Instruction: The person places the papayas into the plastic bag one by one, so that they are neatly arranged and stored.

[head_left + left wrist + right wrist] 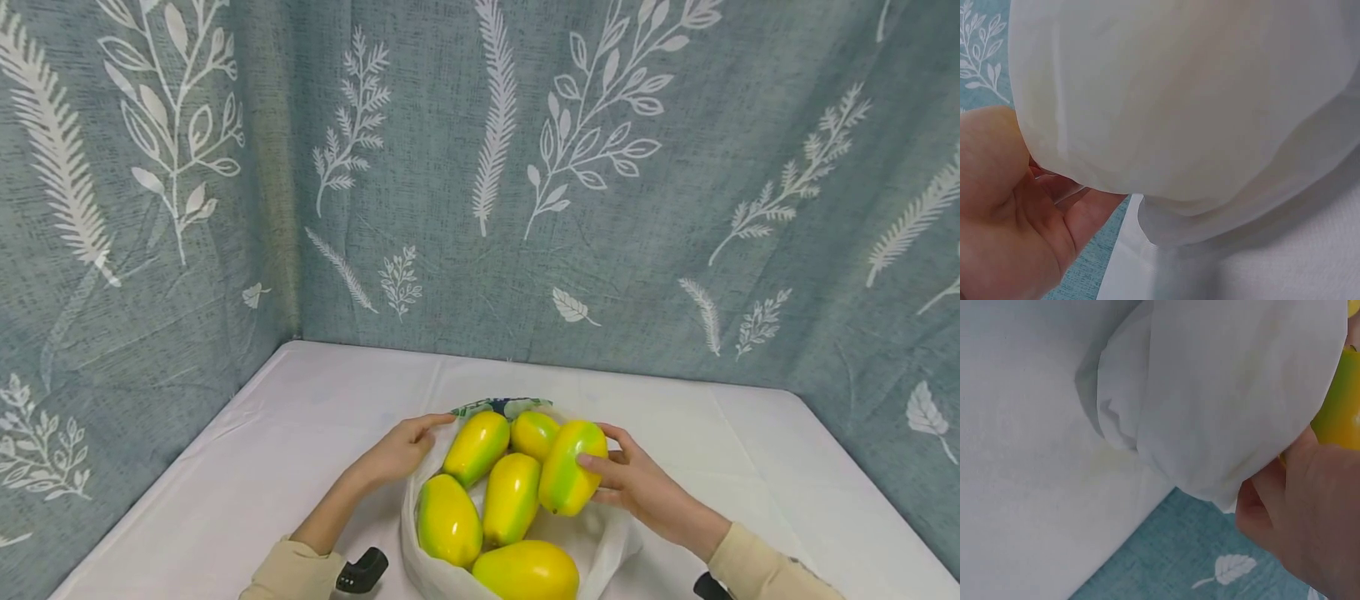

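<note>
A white bag [420, 575] with a green and dark-blue printed patch at its far rim stands with its mouth up. Several glossy yellow-green papayas [512, 500] lie inside it. My left hand [393, 454] grips the bag's rim at the far left; in the left wrist view the fingers [1094, 212] pass behind the white bag wall [1166, 112]. At the right side of the mouth, my right hand [645, 483] holds one papaya [572, 471], thumb across its front and fingers around its far right side. The right wrist view shows this hand [1329, 506] beside the bag wall [1222, 394].
The bag sits at the near middle of a table with a white cloth [315, 400]. Blue-green curtains [450, 167] printed with white leaves hang behind the table and along both sides. Black wrist-camera mounts [363, 572] show near both sleeves.
</note>
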Tool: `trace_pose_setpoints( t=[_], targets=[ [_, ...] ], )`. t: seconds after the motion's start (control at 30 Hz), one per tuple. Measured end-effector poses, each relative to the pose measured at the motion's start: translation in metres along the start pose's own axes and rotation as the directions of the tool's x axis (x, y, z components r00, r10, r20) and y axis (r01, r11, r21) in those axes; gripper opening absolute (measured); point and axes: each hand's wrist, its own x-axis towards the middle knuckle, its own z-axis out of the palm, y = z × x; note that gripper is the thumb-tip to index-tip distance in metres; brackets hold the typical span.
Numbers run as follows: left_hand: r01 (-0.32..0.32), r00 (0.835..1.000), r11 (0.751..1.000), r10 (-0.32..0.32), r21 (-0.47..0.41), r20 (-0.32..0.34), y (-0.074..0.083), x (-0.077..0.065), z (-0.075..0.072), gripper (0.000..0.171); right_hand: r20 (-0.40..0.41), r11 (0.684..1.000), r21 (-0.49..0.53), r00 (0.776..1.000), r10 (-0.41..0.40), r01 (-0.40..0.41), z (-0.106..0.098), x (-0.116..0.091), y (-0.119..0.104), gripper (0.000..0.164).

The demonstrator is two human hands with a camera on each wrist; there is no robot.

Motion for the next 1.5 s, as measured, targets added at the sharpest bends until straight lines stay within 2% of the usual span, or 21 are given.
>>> trace_pose_setpoints(
  t=[0.27,0.5,0.7,0.83,1.03,1.13,1.23,1.5],
  targets=[
    [-0.009,1.0,1.0,0.009,-0.012,0.005,-0.001,0.001,0.0,0.039,0.042,0.993,-0.083,0.995,0.09,-0.086,0.003,-0.003,0.003,0.078],
    [-0.003,1.0,1.0,0.003,-0.023,0.015,-0.001,0.002,0.0,0.039,0.061,0.984,-0.099,0.986,0.154,-0.147,0.001,-0.002,0.008,0.077],
    [-0.015,1.0,1.0,0.015,-0.008,0.019,0.0,0.003,0.0,0.039,-0.012,0.975,-0.148,0.986,0.164,-0.164,0.001,0.0,0.009,0.078],
    [-0.01,1.0,1.0,0.01,-0.01,0.012,0.001,0.003,0.0,0.039,-0.085,0.96,-0.225,0.985,0.152,-0.168,0.003,0.0,0.007,0.073],
    [-0.002,1.0,1.0,0.003,-0.016,0.006,0.002,0.001,0.001,0.039,-0.211,0.901,-0.391,0.971,0.113,-0.19,0.006,0.0,0.005,0.061],
    [-0.002,1.0,1.0,0.002,-0.016,0.004,0.002,0.0,0.001,0.039,-0.246,0.865,-0.468,0.967,0.07,-0.181,0.006,-0.001,0.004,0.057],
    [-0.001,1.0,1.0,0.001,-0.017,0.001,0.003,0.0,0.001,0.039,-0.27,0.846,-0.503,0.962,0.043,-0.179,0.006,-0.001,0.003,0.053],
    [-0.014,1.0,0.999,0.014,-0.045,0.018,0.003,-0.001,0.0,0.039,-0.275,0.875,-0.446,0.959,0.065,-0.188,0.0,-0.001,-0.002,0.045]
  ],
)
